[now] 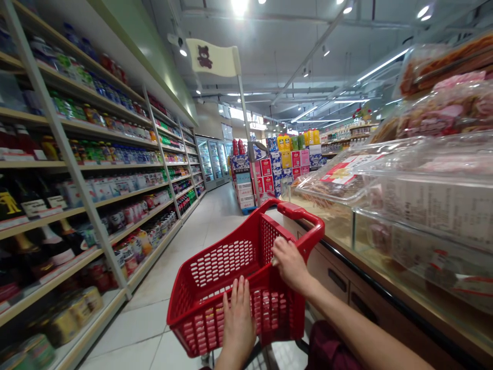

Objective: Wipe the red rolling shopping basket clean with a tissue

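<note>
- Your right hand point(289, 264) is clamped on the near top rim of the red plastic shopping cart point(264, 277), its fingers curled over the edge toward the inside.
- Your left hand point(239, 318), to the left of that grip and lower, lies against the near side wall of the basket with its fingers straight and close together, pointing up to the rim; it is not closed on anything.
- The cart sits directly under and in front of both your hands, its basket spreading to the left of the grip.
- The cart's push handle point(302, 213) curves just above and beyond your right hand.
- Below that hand, near your forearm, you have a patch of maroon clothing point(329, 344).
- Right of the grip stands a display counter point(342, 264) with dark drawer pulls, bearing clear plastic food packs point(342, 169).
- Ahead of the grip, well apart, are stacked drink cartons point(265, 167) topped with yellow bottles point(285, 142), and above them a cream bear-print sign point(213, 57) on a pole; you cannot tell where the pole's foot is fixed.
- Far left of your hands runs long shelving point(127, 167) of bottles and jars, leading to glass-door coolers point(215, 154).
</note>
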Tool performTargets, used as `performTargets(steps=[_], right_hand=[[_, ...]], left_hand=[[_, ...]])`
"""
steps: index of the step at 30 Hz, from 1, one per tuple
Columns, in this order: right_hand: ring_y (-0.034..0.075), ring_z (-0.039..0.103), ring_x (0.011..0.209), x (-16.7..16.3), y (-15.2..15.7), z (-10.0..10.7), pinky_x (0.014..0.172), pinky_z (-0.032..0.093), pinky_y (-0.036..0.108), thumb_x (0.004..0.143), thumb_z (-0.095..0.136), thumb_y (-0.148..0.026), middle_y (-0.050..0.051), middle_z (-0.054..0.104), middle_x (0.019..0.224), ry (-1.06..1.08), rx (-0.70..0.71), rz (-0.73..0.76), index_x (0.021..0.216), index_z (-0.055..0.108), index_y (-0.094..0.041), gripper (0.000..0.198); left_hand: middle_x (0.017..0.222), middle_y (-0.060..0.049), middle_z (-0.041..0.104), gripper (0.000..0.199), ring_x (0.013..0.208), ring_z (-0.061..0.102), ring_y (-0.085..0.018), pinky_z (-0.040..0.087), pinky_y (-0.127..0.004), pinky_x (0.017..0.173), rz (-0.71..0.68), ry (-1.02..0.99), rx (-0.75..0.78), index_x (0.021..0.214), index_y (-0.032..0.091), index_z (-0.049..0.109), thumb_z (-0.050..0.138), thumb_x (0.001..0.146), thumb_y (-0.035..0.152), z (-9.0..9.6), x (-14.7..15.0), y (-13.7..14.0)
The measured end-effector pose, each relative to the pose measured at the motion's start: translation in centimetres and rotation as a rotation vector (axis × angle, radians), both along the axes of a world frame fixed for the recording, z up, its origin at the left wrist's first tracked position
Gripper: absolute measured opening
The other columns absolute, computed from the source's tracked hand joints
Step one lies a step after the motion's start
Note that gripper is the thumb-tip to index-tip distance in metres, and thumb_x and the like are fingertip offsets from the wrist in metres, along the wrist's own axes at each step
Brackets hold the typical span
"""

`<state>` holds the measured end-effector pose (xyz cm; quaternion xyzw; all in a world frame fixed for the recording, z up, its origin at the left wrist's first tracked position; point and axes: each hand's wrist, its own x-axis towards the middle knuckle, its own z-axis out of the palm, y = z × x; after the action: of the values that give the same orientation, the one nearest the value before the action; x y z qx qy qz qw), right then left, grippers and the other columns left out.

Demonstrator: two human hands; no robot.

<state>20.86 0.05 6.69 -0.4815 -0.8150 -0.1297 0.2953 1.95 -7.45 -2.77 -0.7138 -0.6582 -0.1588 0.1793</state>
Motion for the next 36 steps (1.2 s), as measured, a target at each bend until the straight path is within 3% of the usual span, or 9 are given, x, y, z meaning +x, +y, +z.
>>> performTargets(steps=[3,9,14,18,23,27,29,32,36], right_hand=[[0.018,0.034,0.120,-1.6,-0.9,-1.0,0.101,0.021,0.037,0.078,0.041,-0.015,0.006,0.046,0.126,-0.079,-0.054,0.171,0.112,0.053,-0.020,0.036],[0.023,0.039,0.116,0.8,0.7,0.6,0.099,0.020,0.046,0.079,0.037,-0.012,0.012,0.047,0.124,0.053,-0.017,-0.137,0.113,0.052,-0.015,0.038],[0.020,0.030,0.123,-3.2,-1.2,-1.5,0.103,0.017,0.038,0.078,0.041,-0.017,0.009,0.044,0.128,-0.014,-0.131,0.117,0.113,0.053,-0.014,0.038],[0.024,0.025,0.125,-5.2,-2.2,-1.5,0.104,0.011,0.043,0.072,0.047,-0.027,0.012,0.036,0.133,-0.036,-0.232,0.209,0.125,0.039,-0.011,0.056],[0.027,0.019,0.127,-1.5,-0.9,0.5,0.101,0.007,0.051,0.062,0.052,-0.031,0.014,0.025,0.138,-0.148,-0.365,0.264,0.133,0.023,-0.012,0.080],[0.028,0.026,0.124,1.9,0.2,0.7,0.100,0.005,0.052,0.068,0.048,-0.030,0.013,0.036,0.133,-0.190,-0.225,0.122,0.125,0.039,-0.014,0.061],[0.027,0.031,0.120,2.7,0.6,0.3,0.099,0.006,0.052,0.072,0.044,-0.025,0.011,0.044,0.127,-0.206,-0.130,0.082,0.121,0.045,-0.017,0.050],[0.026,0.036,0.116,2.7,1.3,-0.4,0.099,0.007,0.052,0.077,0.041,-0.023,0.007,0.051,0.121,-0.215,-0.034,0.081,0.119,0.046,-0.021,0.043],[0.026,0.042,0.107,1.5,2.6,-0.6,0.097,0.009,0.051,0.083,0.038,-0.028,0.007,0.055,0.112,-0.211,0.016,0.059,0.117,0.048,-0.022,0.036]], left_hand=[[0.141,-0.005,0.019,0.073,0.129,0.015,-0.021,0.018,-0.045,0.103,-0.005,0.011,0.011,0.132,0.013,0.022,0.038,0.061,0.006,0.3,0.0,-0.2],[0.141,-0.006,0.020,0.074,0.130,0.012,-0.022,0.016,-0.045,0.104,-0.006,0.018,0.027,0.132,0.014,0.019,0.039,0.061,0.007,0.3,0.2,-0.4],[0.140,-0.008,0.022,0.071,0.129,0.014,-0.023,0.016,-0.046,0.104,-0.023,-0.051,0.011,0.132,0.013,0.022,0.040,0.064,0.009,0.1,0.1,-0.3],[0.135,-0.011,0.034,0.058,0.125,0.027,-0.019,0.022,-0.047,0.102,-0.095,-0.301,0.133,0.132,0.013,0.020,0.032,0.076,0.011,1.9,0.8,0.6],[0.132,-0.009,0.038,0.047,0.123,0.032,-0.017,0.029,-0.043,0.100,-0.319,-0.520,0.133,0.129,0.019,0.026,0.031,0.082,0.019,5.3,4.6,3.0],[0.120,-0.011,0.049,0.040,0.113,0.040,-0.023,0.032,-0.045,0.096,-0.228,-0.495,0.128,0.116,0.015,0.044,0.045,0.078,0.027,6.3,8.1,5.3],[0.110,-0.010,0.054,0.034,0.103,0.047,-0.021,0.039,-0.041,0.090,-0.178,-0.470,0.155,0.110,0.015,0.048,0.046,0.078,0.025,6.2,8.7,6.3],[0.099,-0.005,0.058,0.026,0.091,0.052,-0.015,0.044,-0.033,0.081,-0.178,-0.404,0.195,0.104,0.019,0.051,0.036,0.084,0.022,5.0,6.5,6.8],[0.099,-0.006,0.060,0.027,0.093,0.053,-0.016,0.043,-0.033,0.082,-0.135,-0.286,0.308,0.101,0.019,0.054,0.032,0.086,0.023,2.3,-1.4,5.3]])
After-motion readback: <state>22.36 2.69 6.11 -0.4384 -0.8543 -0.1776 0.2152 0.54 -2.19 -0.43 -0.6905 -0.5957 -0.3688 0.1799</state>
